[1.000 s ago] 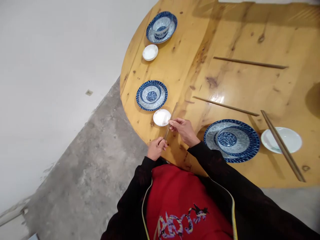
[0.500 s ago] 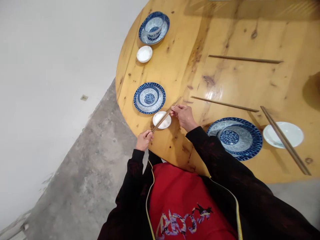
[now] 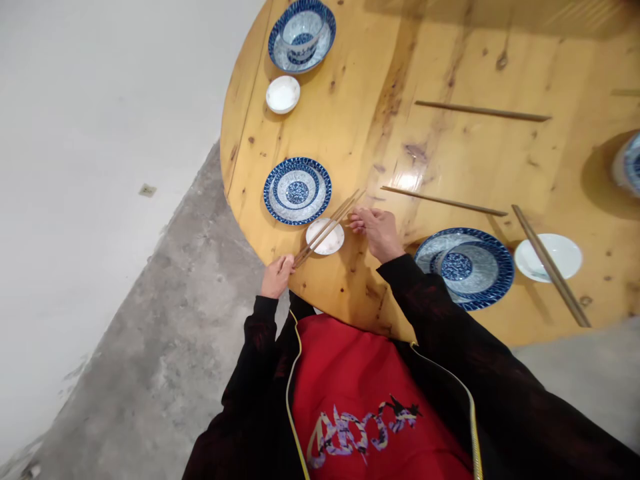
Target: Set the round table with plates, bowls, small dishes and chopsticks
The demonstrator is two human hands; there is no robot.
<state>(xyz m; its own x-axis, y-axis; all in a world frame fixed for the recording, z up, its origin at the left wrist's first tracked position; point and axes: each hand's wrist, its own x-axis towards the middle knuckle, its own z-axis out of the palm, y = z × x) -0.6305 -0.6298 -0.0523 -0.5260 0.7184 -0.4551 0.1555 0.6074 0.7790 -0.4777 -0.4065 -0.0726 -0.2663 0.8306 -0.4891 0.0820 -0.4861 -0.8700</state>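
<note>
My left hand [image 3: 280,275] is closed around the lower ends of a pair of chopsticks [image 3: 326,231]. They slant up to the right across a small white dish [image 3: 336,244], their far ends slightly apart. Just right of the dish, my right hand [image 3: 377,232] hovers with loosely curled fingers, apart from the chopsticks and with nothing visible in it. Above the dish sits a blue-and-white plate [image 3: 271,207] bearing a smaller patterned piece of tableware [image 3: 299,191].
A patterned plate with a bowl [image 3: 302,40] and a white dish [image 3: 283,94] stand farther up the round wooden table [image 3: 360,100]. Single chopsticks [image 3: 445,199] lie mid-table. Near my right forearm are another plate [image 3: 503,280] and a white dish [image 3: 565,250] with chopsticks across it.
My right hand has come away from the chopsticks, slightly to the right. The chopsticks, together before, now fan apart in my left hand. The camera view has shifted a little.
</note>
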